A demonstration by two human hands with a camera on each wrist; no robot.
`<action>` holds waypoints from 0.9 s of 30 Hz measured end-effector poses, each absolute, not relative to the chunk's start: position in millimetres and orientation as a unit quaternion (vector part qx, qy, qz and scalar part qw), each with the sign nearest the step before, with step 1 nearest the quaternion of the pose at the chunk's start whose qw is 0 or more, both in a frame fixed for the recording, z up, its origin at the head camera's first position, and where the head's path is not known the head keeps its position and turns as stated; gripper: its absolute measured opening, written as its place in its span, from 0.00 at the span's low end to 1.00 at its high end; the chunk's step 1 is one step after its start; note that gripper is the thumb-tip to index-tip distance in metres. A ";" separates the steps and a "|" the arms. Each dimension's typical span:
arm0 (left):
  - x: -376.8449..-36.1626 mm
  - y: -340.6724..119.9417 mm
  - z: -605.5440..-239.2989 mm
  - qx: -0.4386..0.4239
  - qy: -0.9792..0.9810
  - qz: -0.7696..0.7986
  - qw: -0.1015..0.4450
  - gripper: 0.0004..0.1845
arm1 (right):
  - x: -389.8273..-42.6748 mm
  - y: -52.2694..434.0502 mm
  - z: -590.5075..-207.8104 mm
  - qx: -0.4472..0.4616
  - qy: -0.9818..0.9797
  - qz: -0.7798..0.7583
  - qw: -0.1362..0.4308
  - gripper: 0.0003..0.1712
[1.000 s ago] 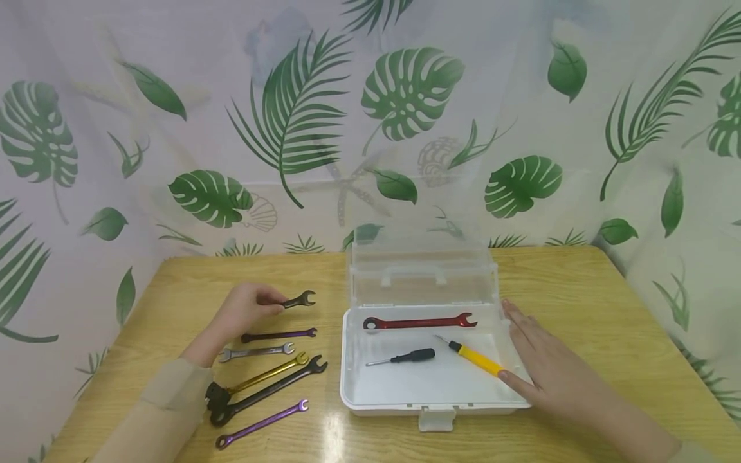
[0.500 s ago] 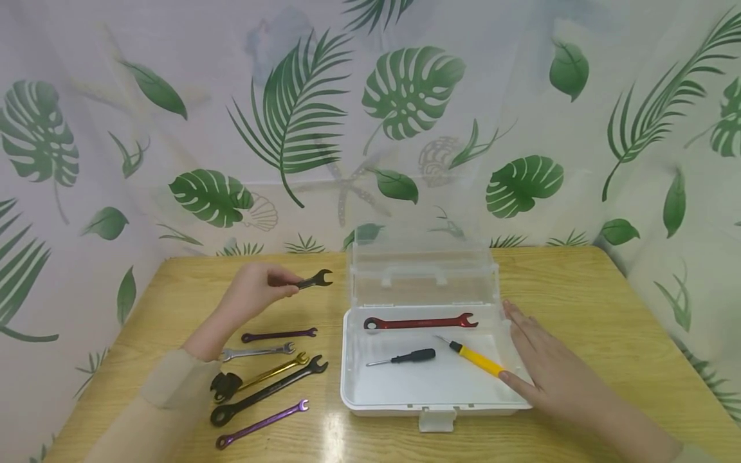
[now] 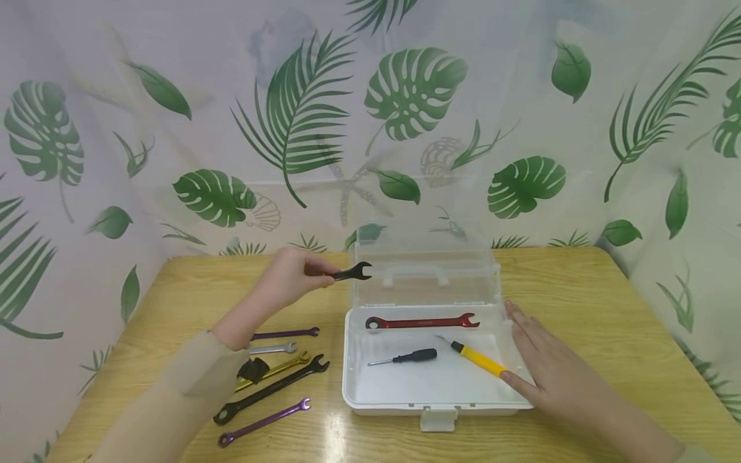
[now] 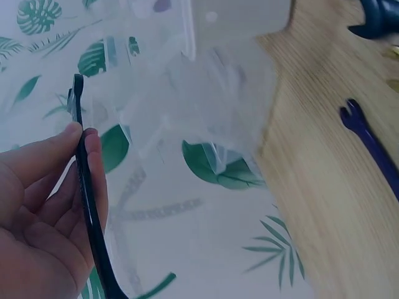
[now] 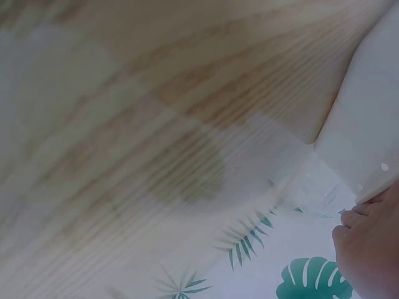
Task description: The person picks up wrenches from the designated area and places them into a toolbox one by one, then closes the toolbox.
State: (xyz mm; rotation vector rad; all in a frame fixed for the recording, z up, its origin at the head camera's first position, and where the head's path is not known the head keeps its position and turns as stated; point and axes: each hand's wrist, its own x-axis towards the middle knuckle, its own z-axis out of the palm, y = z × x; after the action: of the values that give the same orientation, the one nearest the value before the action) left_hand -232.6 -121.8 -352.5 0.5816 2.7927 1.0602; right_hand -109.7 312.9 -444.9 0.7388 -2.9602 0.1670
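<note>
So the left hand (image 3: 286,278) is pinching a small black wrench (image 3: 350,273) by its handle between thumb and fingertips, holding it up in the air just left of the open toolbox (image 3: 434,402), right about at the edge of the clear lid (image 3: 425,267). The right hand (image 3: 550,373) lies flat with fingers spread along the right rim of the box, steadying it. Inside there's already a red wrench (image 3: 422,321), a black screwdriver (image 3: 405,356) and a yellow-handled screwdriver (image 3: 477,359). What I'd worry about: that grip is only at the tail end of the handle, so the wrench could pivot or slip out and clatter onto the wooden table (image 3: 579,289), or its open jaw end could clip the upright lid and knock it, since it's so close. Compared with half a second ago, the hand has carried the wrench further right and a bit higher, from over the table toward the box; the right hand hasn't budged, and five wrenches (image 3: 272,382) remain on the table at the near left.
</note>
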 end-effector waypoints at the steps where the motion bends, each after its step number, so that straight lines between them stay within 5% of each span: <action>1: -233.3 -117.6 -351.6 0.199 0.915 0.349 0.048 0.07 | -109.7 312.8 -444.9 0.241 -0.968 0.055 0.042 0.55; 27: -228.2 -23.5 -358.7 0.333 0.889 0.310 0.045 0.08 | -107.3 314.1 -454.0 0.244 -0.966 0.055 0.064 0.53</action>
State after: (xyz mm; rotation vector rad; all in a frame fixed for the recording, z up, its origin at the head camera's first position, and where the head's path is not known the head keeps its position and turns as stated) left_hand -228.2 -23.5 -358.7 1.0169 2.7173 0.9476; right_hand -107.3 314.1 -454.0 0.7364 -2.9184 0.1654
